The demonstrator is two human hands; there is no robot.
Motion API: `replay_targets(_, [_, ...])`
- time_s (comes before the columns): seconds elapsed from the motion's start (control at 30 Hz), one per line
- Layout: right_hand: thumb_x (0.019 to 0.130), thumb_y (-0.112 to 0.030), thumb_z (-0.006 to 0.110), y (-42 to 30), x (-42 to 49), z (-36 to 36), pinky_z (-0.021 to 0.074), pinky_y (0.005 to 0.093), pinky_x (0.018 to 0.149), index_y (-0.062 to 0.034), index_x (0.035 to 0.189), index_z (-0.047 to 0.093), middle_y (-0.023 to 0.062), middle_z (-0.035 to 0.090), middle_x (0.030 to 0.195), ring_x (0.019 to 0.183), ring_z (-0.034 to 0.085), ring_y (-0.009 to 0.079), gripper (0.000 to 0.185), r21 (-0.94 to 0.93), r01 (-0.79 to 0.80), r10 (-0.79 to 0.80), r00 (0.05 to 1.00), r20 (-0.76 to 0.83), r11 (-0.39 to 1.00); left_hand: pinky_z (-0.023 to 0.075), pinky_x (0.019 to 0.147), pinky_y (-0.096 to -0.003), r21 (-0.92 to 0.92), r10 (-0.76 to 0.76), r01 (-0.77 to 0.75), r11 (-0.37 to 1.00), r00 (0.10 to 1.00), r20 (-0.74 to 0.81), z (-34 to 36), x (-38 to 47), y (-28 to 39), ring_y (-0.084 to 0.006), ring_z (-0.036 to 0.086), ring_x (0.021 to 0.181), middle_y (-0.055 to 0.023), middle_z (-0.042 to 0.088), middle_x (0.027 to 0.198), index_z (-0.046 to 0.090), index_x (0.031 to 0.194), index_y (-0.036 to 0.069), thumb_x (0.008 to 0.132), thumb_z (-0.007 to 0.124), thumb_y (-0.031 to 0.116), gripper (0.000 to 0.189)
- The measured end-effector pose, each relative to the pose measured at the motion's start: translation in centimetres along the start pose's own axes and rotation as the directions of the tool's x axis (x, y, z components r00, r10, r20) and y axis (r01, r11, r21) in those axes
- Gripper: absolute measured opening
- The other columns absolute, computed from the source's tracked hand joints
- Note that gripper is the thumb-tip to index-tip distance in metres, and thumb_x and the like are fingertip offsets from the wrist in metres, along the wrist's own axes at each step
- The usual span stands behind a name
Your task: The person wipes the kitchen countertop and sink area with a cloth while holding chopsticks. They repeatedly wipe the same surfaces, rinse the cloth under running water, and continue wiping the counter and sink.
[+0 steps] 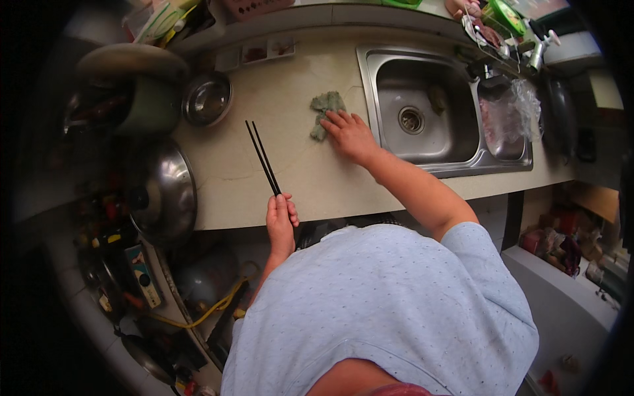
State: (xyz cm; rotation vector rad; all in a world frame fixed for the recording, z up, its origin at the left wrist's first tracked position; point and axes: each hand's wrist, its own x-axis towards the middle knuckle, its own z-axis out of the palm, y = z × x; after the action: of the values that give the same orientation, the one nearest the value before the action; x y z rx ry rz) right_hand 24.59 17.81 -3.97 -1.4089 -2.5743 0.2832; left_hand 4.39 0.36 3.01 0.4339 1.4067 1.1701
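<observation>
A pair of black chopsticks [262, 157] is held by its lower ends in my left hand [281, 218], at the counter's front edge. The sticks point away from me over the counter, side by side, their far tips slightly apart. My right hand [354, 138] lies palm down on the counter, left of the sink. Its fingertips rest on the right edge of a crumpled grey-green cloth [328, 102]. Whether these fingers grip the cloth cannot be made out.
A steel double sink [369, 99] is set into the counter [228, 168] at right; a plastic bag [526, 106] lies over its smaller basin. At left are a metal bowl [207, 100] and a large domed lid [171, 183]. A sectioned white dish [229, 60] stands at the back.
</observation>
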Motion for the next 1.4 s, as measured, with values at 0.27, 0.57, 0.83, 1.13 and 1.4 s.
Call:
replay_targets(0.27, [0.085,-0.025,0.056,9.7,9.0,-0.3,0.0294,0.046,0.108,-0.0108,0.128,0.051,0.011,0.045,0.137,0.127,0.042,0.0291,0.046,-0.25,-0.14,0.106,0.984,-0.142,0.958,0.036,0.05,-0.0205,0.012,-0.031,0.032,0.999,0.996,-0.089,0.2,-0.5,-0.3,-0.0058,0.04,0.057,0.0015,0.045,0.07,0.05,0.1,0.005,0.102,0.039,0.029,0.027])
replay_targets(0.57, [0.082,-0.01,0.049,9.6,6.6,0.4,0.0387,0.0426,0.098,-0.0021,0.101,0.056,0.0189,0.057,0.112,0.113,0.051,0.0326,0.022,-0.176,-0.055,0.022,0.982,-0.187,0.983,0.0363,0.049,-0.02,-0.007,-0.036,0.036,0.999,0.997,-0.075,0.3,-0.5,-1.0,-0.0052,0.04,0.057,0.0016,0.045,0.069,0.05,0.1,0.005,0.102,0.039,0.03,0.027])
replay_targets(0.83, [0.083,-0.008,0.057,3.9,-7.3,-3.5,0.0499,0.0386,0.075,-0.0023,0.099,0.056,0.0135,0.065,0.098,0.088,0.064,0.0286,0.017,0.436,-0.314,0.28,0.949,0.142,0.844,0.0367,0.049,-0.0196,0.028,-0.032,0.032,0.999,0.999,-0.032,0.8,0.6,-0.2,-0.0045,0.04,0.057,0.0019,0.045,0.069,0.05,0.099,0.006,0.102,0.039,0.03,0.026])
replay_targets(1.13, [0.09,-0.025,0.06,22.0,-0.8,-6.1,0.0473,0.0262,0.05,-0.0052,0.093,0.059,0.0018,0.058,0.08,0.067,0.056,0.0091,0.02,0.946,-0.193,0.837,0.533,-0.121,0.26,0.0359,0.048,-0.0212,0.002,-0.056,0.056,0.998,0.996,-0.07,1.8,-0.2,-1.2,-0.0059,0.04,0.056,0.001,0.045,0.069,0.05,0.1,0.005,0.101,0.04,0.029,0.025])
replay_targets(1.4, [0.083,-0.032,0.055,33.2,4.9,-4.7,0.0462,0.0474,0.082,-0.0025,0.099,0.061,0.023,0.063,0.101,0.095,0.059,0.0408,0.034,0.444,-0.735,0.829,0.288,-0.479,0.512,0.036,0.048,-0.0216,-0.015,-0.085,0.084,0.996,0.969,-0.232,1.8,-1.9,-1.9,-0.0065,0.04,0.055,0.0004,0.045,0.068,0.049,0.099,0.005,0.101,0.04,0.029,0.026])
